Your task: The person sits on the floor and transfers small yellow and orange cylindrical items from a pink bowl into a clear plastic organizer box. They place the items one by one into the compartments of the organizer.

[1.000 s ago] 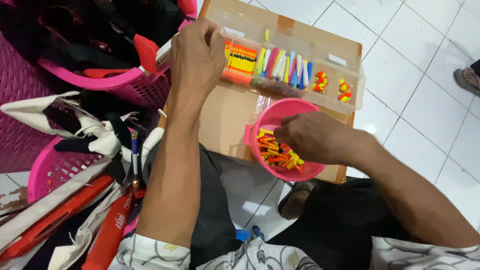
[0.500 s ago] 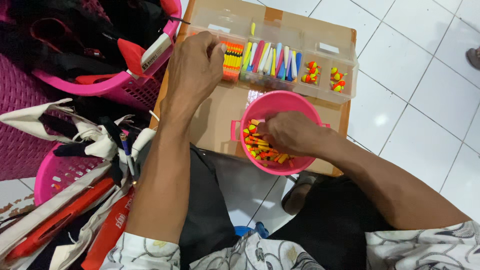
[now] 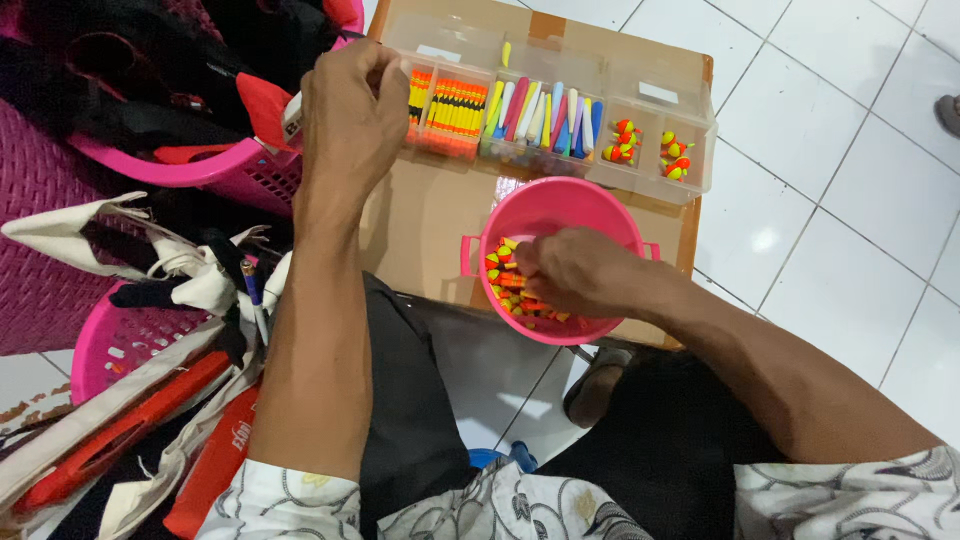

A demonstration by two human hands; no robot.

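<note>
A clear plastic divided box point(image 3: 640, 95) sits on a brown cardboard carton point(image 3: 425, 215); its compartments hold orange and yellow sticks, pastel sticks and small round orange-yellow floats. My left hand point(image 3: 350, 115) rests at the box's left end, fingers curled over the first compartment. In front of the box stands a pink bucket point(image 3: 560, 205) with several small orange and yellow floats in the bottom. My right hand point(image 3: 570, 270) reaches into the bucket, fingers pinched among the floats; what they hold is hidden.
Pink plastic baskets point(image 3: 215, 165) with dark cloth and red items crowd the left side. Cream tote bags point(image 3: 110, 245) and red packages point(image 3: 210, 465) lie at lower left. White tiled floor point(image 3: 830, 200) lies to the right, with a foot at the far right edge.
The view has shifted slightly. My right hand has sunk deeper into the pink bucket; my left hand has stayed at the box's left end.
</note>
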